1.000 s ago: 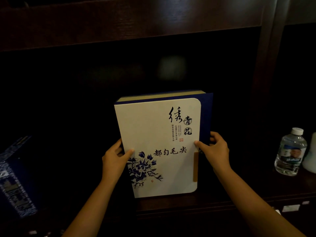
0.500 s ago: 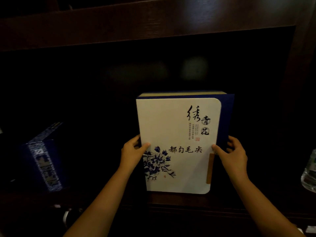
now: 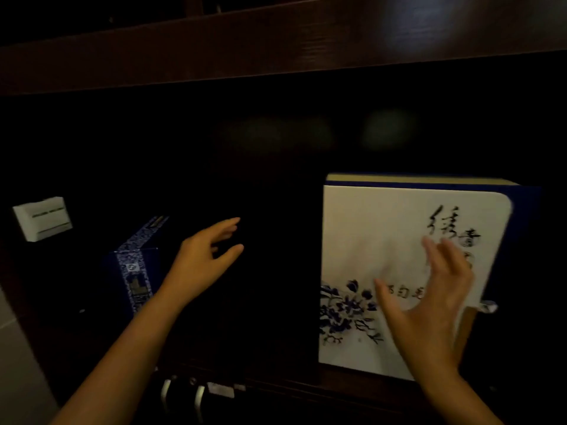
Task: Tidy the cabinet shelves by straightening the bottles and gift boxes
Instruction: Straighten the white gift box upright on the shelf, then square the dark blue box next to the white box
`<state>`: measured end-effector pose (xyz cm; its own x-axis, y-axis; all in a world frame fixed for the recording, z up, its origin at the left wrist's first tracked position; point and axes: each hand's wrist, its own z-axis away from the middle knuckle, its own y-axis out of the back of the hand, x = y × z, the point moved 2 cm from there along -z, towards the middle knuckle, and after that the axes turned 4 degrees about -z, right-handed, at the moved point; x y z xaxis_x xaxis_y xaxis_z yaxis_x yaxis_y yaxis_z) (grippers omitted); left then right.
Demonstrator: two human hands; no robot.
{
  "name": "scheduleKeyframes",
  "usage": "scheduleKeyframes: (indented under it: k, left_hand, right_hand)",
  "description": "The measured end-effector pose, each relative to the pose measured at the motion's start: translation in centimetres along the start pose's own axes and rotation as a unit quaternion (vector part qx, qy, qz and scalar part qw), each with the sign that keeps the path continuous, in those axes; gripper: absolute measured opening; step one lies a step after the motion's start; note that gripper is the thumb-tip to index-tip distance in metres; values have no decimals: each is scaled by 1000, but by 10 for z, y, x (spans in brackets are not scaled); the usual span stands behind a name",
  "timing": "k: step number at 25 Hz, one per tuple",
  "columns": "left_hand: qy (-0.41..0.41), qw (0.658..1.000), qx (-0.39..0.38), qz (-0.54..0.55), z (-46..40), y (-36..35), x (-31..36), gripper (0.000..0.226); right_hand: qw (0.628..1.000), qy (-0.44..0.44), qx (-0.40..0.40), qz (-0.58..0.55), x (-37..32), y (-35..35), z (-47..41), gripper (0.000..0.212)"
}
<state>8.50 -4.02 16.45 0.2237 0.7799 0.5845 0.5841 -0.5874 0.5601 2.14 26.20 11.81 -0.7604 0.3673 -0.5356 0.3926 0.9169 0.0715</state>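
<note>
A white gift box (image 3: 374, 234) with blue flowers, black calligraphy and a blue spine stands upright on the dark shelf at the right. My right hand (image 3: 429, 302) hovers in front of its face, fingers spread and blurred, holding nothing. My left hand (image 3: 202, 259) is open in the dark middle of the shelf, fingers apart, clear of both boxes. A dark blue gift box (image 3: 135, 271) with a blue-and-white patterned band stands to the left, partly behind my left forearm.
A small white box (image 3: 43, 217) sits at the far left. The wooden shelf board (image 3: 276, 41) above spans the view. Metal handles (image 3: 181, 397) and a label show on the shelf's front edge below. The shelf's back is too dark to read.
Both hands have let go of the white gift box and opened. The view has swung left, so the box now sits at the right and the blue box is nearer the middle.
</note>
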Motion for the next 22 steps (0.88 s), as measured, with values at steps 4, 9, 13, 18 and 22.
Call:
scheduleKeyframes:
  k: [4,9,13,18,22]
  left_hand:
    - [-4,978,27,-209,-17,88,-80,53]
    - [106,964,-73,-233,-37,135,-173,85]
    - [169,957,-158,-175,-56,134,-216,80]
    - [146,962,-169,-155,-53,122,-229,70]
    - [115,969,-158,-153,-45,111,-214,72]
  right_hand:
    - [981,58,-170,-76,-67,-117,27,69]
    - [929,78,-362,13,-118,-280,51,94]
    - [878,25,-477,-9,-117,-359,61,104]
    - [818,-30,-561,-127,-105,-388,55,76]
    - [816,-4,-562,-135,-89,-379,45,75]
